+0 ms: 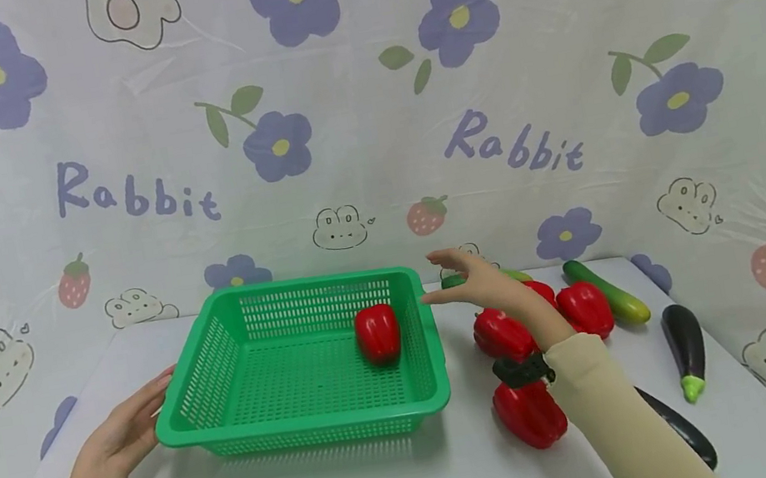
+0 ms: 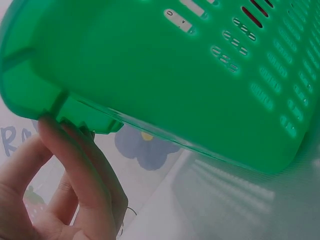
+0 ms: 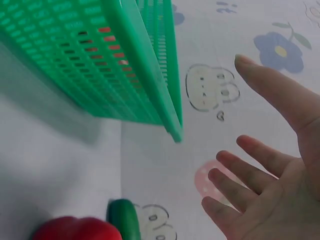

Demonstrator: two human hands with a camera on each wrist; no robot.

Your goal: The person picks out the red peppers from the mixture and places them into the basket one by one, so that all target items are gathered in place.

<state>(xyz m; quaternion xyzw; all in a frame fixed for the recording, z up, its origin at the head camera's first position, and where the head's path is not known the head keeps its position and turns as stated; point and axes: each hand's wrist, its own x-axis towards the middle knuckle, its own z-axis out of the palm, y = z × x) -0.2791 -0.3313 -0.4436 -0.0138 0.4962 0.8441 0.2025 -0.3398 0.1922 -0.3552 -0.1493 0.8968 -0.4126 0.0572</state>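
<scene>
A green plastic basket (image 1: 307, 422) with slotted walls stands on the white table. One red bell pepper (image 1: 379, 334) lies inside, near the right wall. My left hand (image 1: 122, 431) is at the basket's left side, its fingertips right at the rim; in the left wrist view those fingers (image 2: 75, 160) meet the edge of the green rim. To the right, my right hand (image 1: 485, 281) is raised just beyond the basket's right rim, thumb and fingers spread. The right wrist view shows that palm (image 3: 280, 205) holding nothing, apart from the basket.
Several red bell peppers (image 1: 530, 415) lie right of the basket, partly hidden by my right arm. Behind them are a cucumber (image 1: 608, 292) and another green one. Two eggplants (image 1: 685, 345) lie at the far right. A printed cloth (image 1: 368, 148) hangs behind the table.
</scene>
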